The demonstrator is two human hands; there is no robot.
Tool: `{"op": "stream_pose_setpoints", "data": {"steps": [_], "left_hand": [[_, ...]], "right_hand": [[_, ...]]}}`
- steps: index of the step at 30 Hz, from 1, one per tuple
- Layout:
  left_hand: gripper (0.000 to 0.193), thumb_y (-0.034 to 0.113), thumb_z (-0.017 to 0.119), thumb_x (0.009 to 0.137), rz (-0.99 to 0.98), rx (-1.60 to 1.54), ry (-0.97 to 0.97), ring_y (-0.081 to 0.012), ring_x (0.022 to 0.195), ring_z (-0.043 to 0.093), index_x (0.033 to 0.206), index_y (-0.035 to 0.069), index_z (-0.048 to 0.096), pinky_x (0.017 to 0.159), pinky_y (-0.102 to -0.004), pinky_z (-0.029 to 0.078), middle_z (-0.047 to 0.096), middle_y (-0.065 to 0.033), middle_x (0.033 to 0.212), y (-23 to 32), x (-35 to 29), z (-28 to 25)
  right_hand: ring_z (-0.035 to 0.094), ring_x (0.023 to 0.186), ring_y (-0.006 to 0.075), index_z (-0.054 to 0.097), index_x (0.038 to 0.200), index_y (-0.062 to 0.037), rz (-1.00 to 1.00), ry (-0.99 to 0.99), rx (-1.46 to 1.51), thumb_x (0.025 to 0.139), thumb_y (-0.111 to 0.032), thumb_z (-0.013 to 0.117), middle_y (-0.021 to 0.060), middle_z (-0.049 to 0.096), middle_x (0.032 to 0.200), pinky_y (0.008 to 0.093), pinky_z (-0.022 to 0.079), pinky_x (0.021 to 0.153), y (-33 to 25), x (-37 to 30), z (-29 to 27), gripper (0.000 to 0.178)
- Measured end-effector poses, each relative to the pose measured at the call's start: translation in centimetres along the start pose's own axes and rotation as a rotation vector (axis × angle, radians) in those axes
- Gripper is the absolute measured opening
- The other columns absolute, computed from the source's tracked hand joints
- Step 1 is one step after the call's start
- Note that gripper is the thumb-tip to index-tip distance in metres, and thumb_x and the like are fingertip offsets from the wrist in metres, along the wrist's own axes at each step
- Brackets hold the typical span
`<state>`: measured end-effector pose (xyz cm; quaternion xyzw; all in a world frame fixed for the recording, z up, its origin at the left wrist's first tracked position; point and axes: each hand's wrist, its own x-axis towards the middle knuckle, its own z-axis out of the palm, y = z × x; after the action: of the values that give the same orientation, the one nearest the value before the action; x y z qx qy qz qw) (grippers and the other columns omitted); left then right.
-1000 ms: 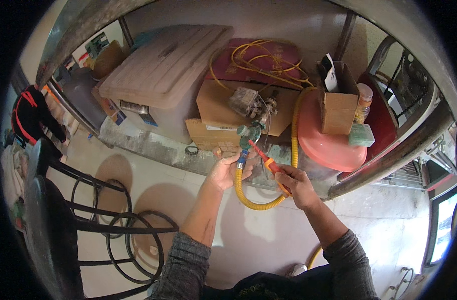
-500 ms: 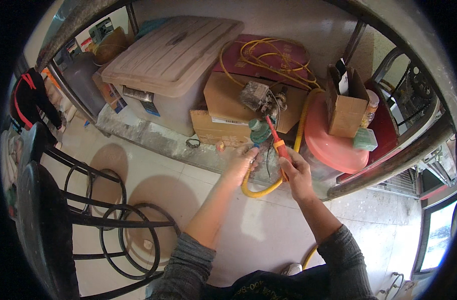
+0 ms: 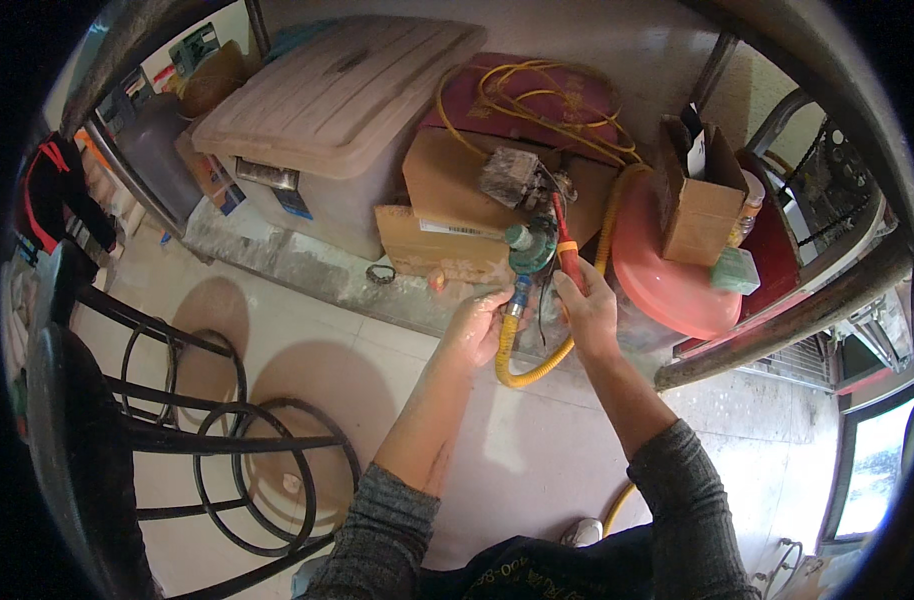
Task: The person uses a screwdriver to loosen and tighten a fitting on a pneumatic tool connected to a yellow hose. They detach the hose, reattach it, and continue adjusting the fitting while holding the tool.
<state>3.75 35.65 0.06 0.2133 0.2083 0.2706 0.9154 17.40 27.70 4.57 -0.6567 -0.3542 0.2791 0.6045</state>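
Note:
My left hand (image 3: 477, 325) pinches the blue fitting (image 3: 520, 292) at the end of a yellow corrugated gas hose (image 3: 522, 379). Above that fitting sits a green gas regulator (image 3: 530, 248), joined to a dusty metal valve (image 3: 560, 188). In my right hand (image 3: 591, 312) is an insulated screwdriver (image 3: 569, 262) with a red handle, orange collar and red shaft. Its shaft points up along the regulator's right side, and its tip reaches the valve. A grimy box-shaped part (image 3: 512, 176) adjoins the valve. From the regulator a thin dark wire (image 3: 544, 315) hangs between my hands.
Behind the valve are cardboard boxes (image 3: 455, 190) with a coiled yellow tube (image 3: 507, 85) on top. A lidded plastic bin (image 3: 317, 180) stands left, a pink lid (image 3: 667, 275) and small open carton (image 3: 699, 205) right. Black metal stools (image 3: 247, 440) occupy the left floor. A curved frame bar (image 3: 807, 310) crosses right.
The screwdriver has swung more upright, its tip now higher by the valve. My left hand has shifted slightly left and down, uncovering the blue fitting. The view has moved a little.

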Motion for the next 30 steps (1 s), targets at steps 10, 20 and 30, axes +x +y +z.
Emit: {"op": "stream_pose_setpoints", "data": {"steps": [10, 20, 30], "left_hand": [[0.022, 0.018, 0.053, 0.091, -0.024, -0.103, -0.064, -0.0204, 0.082, 0.06, 0.105, 0.001, 0.056, 0.073, -0.0342, 0.05, 0.062, -0.0092, 0.092, -0.9, 1.0, -1.0], [0.018, 0.015, 0.058, 0.087, 0.299, 0.164, -0.031, -0.0168, 0.076, 0.059, 0.095, 0.0, 0.061, 0.069, -0.0299, 0.048, 0.063, -0.0084, 0.089, -1.9, 0.2, -0.2], [0.024, 0.018, 0.056, 0.088, 0.076, -0.125, 0.06, -0.0194, 0.079, 0.063, 0.103, 0.0, 0.055, 0.068, -0.0297, 0.052, 0.065, -0.0116, 0.091, -1.1, 0.9, -0.2]], "right_hand": [[0.047, 0.059, 0.0047, 0.057, 0.114, -0.0036, 0.001, -0.024, -0.063, 0.084, -0.021, 0.062, -0.0023, 0.05, 0.07, 0.0203, 0.039, 0.05, -1.1, -0.9, -0.8, 0.034], [0.057, 0.083, 0.0193, 0.055, 0.117, -0.0012, -0.036, -0.07, -0.424, 0.08, -0.018, 0.066, 0.0107, 0.06, 0.09, 0.0301, 0.045, 0.078, -1.6, -4.5, -4.0, 0.041], [0.058, 0.098, 0.0321, 0.054, 0.12, -0.0051, -0.031, -0.223, -0.712, 0.078, -0.017, 0.067, 0.0166, 0.058, 0.107, 0.0372, 0.045, 0.086, -3.1, -7.2, -7.2, 0.046]]}}
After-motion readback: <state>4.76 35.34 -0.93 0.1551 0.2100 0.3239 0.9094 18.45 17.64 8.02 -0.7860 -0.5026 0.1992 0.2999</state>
